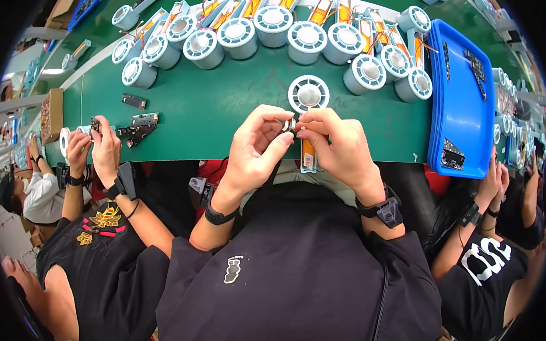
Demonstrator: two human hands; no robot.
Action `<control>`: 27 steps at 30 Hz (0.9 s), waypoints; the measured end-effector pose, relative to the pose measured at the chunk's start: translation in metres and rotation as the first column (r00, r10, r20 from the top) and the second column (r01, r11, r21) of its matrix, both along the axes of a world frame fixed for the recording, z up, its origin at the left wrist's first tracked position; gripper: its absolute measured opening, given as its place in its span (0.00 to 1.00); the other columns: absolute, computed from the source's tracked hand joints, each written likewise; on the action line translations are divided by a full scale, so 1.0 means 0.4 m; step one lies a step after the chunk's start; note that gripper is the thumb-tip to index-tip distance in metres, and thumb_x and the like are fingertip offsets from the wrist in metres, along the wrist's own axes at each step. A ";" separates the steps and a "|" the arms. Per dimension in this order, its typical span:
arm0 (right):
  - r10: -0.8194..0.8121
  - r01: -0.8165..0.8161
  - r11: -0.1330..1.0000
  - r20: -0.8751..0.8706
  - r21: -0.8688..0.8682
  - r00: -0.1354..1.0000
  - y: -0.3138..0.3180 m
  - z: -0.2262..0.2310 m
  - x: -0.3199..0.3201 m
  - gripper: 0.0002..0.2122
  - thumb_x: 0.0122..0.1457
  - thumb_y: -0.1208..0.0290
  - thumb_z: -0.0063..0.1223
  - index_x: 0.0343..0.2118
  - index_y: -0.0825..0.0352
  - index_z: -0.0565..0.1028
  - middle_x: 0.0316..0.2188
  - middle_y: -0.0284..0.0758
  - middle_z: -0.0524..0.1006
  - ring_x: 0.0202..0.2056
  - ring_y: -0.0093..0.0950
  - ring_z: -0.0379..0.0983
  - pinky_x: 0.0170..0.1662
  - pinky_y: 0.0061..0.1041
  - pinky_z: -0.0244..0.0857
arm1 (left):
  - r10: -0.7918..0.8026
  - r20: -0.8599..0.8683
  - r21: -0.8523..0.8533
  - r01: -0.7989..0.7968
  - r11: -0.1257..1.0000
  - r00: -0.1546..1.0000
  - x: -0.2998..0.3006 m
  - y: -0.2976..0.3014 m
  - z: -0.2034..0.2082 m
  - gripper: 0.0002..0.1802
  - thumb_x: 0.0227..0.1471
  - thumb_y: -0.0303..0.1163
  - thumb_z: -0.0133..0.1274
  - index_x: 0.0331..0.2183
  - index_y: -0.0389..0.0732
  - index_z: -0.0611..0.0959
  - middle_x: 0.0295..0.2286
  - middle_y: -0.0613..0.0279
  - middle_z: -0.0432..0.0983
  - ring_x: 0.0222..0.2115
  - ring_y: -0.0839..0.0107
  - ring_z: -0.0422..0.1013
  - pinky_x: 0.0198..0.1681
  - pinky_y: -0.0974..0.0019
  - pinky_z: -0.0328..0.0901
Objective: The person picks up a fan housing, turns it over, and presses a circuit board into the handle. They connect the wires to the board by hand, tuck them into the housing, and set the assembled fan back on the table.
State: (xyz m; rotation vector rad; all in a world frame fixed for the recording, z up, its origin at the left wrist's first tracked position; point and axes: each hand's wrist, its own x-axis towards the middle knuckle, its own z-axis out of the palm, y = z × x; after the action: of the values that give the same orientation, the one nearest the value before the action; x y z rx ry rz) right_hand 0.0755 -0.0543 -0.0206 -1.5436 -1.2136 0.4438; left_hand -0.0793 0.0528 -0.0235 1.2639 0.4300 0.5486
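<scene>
Near the front table edge, my left hand (262, 147) pinches a small dark and silver part (289, 126), probably a little circuit board, between thumb and fingers. My right hand (341, 148) meets it from the other side, thumb and forefinger pressed together; a tiny white spot shows at those fingertips, too small to name. Just beyond and beneath both hands lies a pale blue handheld fan body (308, 94), its round slotted head pointing away from me. Its handle, with an orange battery (308, 152) inside, reaches toward my lap, partly covered by my hands.
Several similar fan bodies (273, 25) stand in a curved row along the back. At right, stacked blue trays (437, 117) hold dark circuit boards (453, 155). More boards (144, 128) lie at left, near a co-worker's hands (106, 151). Another co-worker's hands (495, 180) are beside the trays.
</scene>
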 end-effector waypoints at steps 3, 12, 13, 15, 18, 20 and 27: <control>0.029 -0.035 0.998 0.136 0.044 0.990 0.004 0.004 0.014 0.06 0.52 0.83 0.64 0.34 0.69 0.80 0.29 0.38 0.84 0.27 0.32 0.83 0.30 0.23 0.75 | -0.021 0.016 -0.023 0.021 1.000 1.000 0.005 -0.007 -0.006 0.14 0.60 0.17 0.55 0.48 0.31 0.76 0.41 0.59 0.74 0.38 0.73 0.78 0.44 0.71 0.73; -0.015 -0.027 0.993 0.356 0.112 0.934 0.007 -0.002 0.025 0.07 0.51 0.80 0.66 0.32 0.67 0.80 0.26 0.36 0.83 0.25 0.33 0.81 0.27 0.26 0.72 | -0.061 -0.023 0.102 0.063 0.993 0.998 0.006 -0.008 -0.010 0.17 0.59 0.16 0.54 0.50 0.31 0.76 0.43 0.56 0.72 0.36 0.68 0.82 0.38 0.68 0.78; -0.015 -0.027 0.993 0.354 0.113 0.935 0.008 0.000 0.024 0.07 0.51 0.80 0.66 0.32 0.67 0.80 0.26 0.36 0.83 0.25 0.33 0.81 0.27 0.26 0.72 | -0.058 -0.032 0.115 0.062 0.991 0.998 0.004 -0.010 -0.013 0.17 0.59 0.16 0.54 0.50 0.31 0.76 0.43 0.56 0.72 0.34 0.68 0.82 0.37 0.69 0.78; -0.021 -0.012 0.996 0.373 0.087 0.928 0.010 0.004 0.020 0.06 0.50 0.79 0.66 0.31 0.66 0.80 0.25 0.34 0.83 0.23 0.33 0.80 0.26 0.27 0.70 | -0.059 -0.053 0.128 0.065 0.990 0.997 0.001 -0.009 -0.009 0.17 0.59 0.16 0.54 0.50 0.31 0.76 0.43 0.56 0.72 0.34 0.68 0.82 0.36 0.69 0.78; 0.016 -0.042 0.997 0.379 0.061 0.925 0.012 0.007 0.036 0.06 0.50 0.78 0.67 0.30 0.65 0.80 0.23 0.33 0.82 0.22 0.32 0.78 0.25 0.27 0.69 | -0.057 -0.097 0.154 0.071 0.986 0.994 -0.001 -0.004 0.004 0.17 0.59 0.17 0.54 0.50 0.32 0.76 0.43 0.55 0.72 0.32 0.67 0.82 0.34 0.70 0.78; 0.096 -0.118 0.992 0.375 0.034 0.922 0.014 0.009 0.060 0.05 0.50 0.76 0.68 0.28 0.64 0.80 0.21 0.32 0.81 0.20 0.31 0.77 0.24 0.28 0.67 | -0.113 -0.179 0.173 0.145 0.974 0.977 0.004 0.006 0.022 0.16 0.59 0.17 0.55 0.50 0.32 0.76 0.42 0.54 0.72 0.32 0.68 0.82 0.33 0.70 0.78; 0.132 -0.114 0.991 0.453 -0.068 0.882 0.017 0.037 0.065 0.05 0.50 0.74 0.68 0.27 0.63 0.80 0.19 0.33 0.79 0.19 0.30 0.76 0.23 0.28 0.65 | -0.125 -0.236 0.254 0.185 0.949 0.964 0.005 0.005 0.033 0.17 0.62 0.19 0.53 0.52 0.32 0.73 0.41 0.54 0.75 0.30 0.71 0.81 0.32 0.70 0.77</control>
State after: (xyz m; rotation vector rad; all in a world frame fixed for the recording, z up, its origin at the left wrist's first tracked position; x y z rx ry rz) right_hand 0.1014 -0.0475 -0.0057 -1.6651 -1.6822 0.1856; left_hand -0.0773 0.0548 -0.0103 1.6193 0.4411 0.3428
